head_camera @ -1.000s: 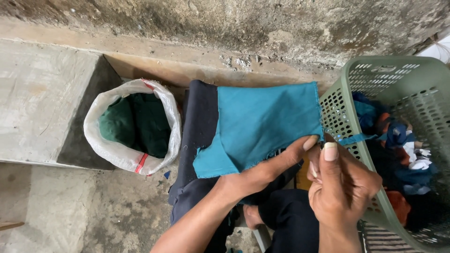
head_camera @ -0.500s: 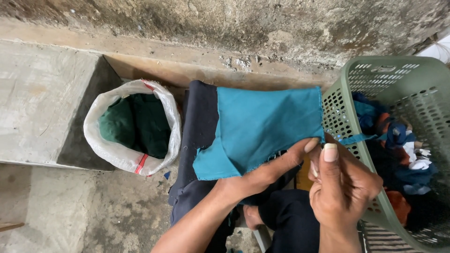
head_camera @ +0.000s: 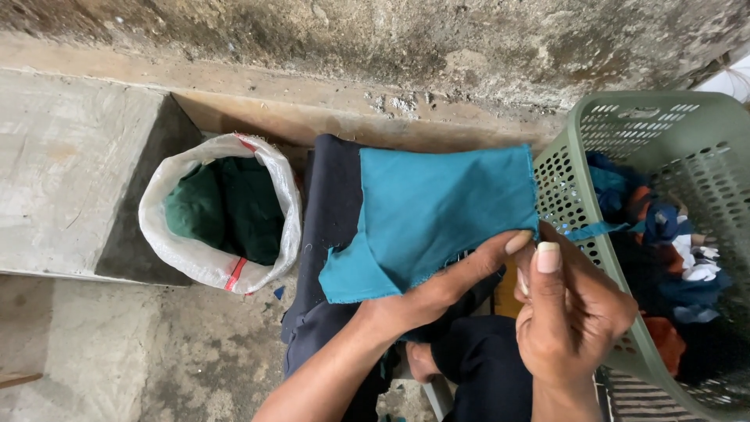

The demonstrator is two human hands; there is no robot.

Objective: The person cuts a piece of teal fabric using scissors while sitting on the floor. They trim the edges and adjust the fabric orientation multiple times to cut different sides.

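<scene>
A teal piece of cloth (head_camera: 437, 211) lies spread over dark navy fabric (head_camera: 332, 234) in front of me. My left hand (head_camera: 461, 277) pinches the cloth's lower right edge between thumb and fingers. My right hand (head_camera: 570, 312) is right beside it, thumb up, gripping the same corner near a thin teal strip (head_camera: 594, 230) that runs toward the basket.
A green perforated plastic basket (head_camera: 594, 141) at the right holds mixed coloured cloth scraps. A white woven sack (head_camera: 215, 262) with dark green fabric inside stands at the left beside a concrete block (head_camera: 70, 164). A rough concrete wall (head_camera: 391, 39) runs behind.
Both hands stay at the cloth's right corner; the fingers have shifted only slightly along the edge. The cloth lies as before.
</scene>
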